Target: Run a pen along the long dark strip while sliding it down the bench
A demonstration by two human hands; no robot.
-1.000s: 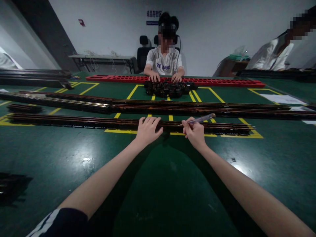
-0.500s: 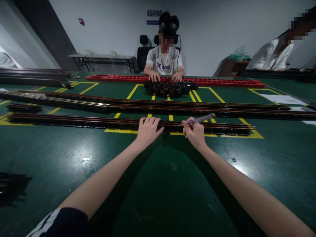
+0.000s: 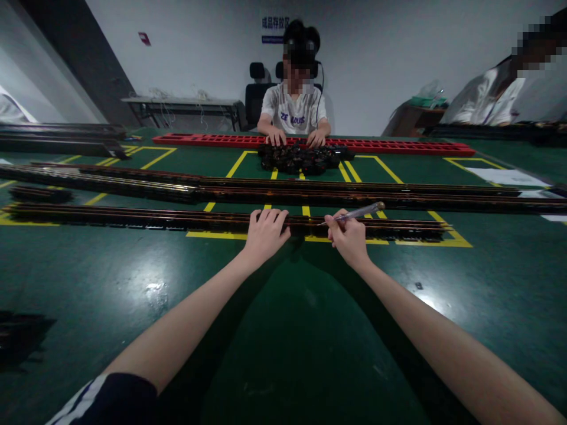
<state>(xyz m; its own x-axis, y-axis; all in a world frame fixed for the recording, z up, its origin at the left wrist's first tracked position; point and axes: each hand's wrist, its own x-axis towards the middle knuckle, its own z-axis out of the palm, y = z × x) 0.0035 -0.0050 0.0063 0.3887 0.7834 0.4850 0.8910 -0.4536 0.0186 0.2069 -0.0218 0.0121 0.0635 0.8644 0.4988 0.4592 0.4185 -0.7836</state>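
A bundle of long, thin dark strips [image 3: 212, 221] lies crosswise before me on the green table. My left hand [image 3: 266, 233] rests palm down on it, fingers stretched across the strips and thumb apart on the near side. To the right, my right hand [image 3: 348, 235] is closed around a slim screwdriver [image 3: 361, 212] with a clear handle. Its thin metal tip points left and down at the strips, near a yellow tape mark. Whether the tip touches them, I cannot tell.
Behind are more long dark strips [image 3: 354, 193], a pile of black parts [image 3: 305, 158] under a co-worker's hands, and a long red slotted rail [image 3: 398, 147]. Papers [image 3: 505, 176] lie at right. A dark bundle [image 3: 22, 336] sits at near left, a small dark piece [image 3: 419, 285] at near right.
My left thumb has drawn in slightly toward the fingers. The screwdriver and my right hand have barely moved; the whole view has shifted a little.
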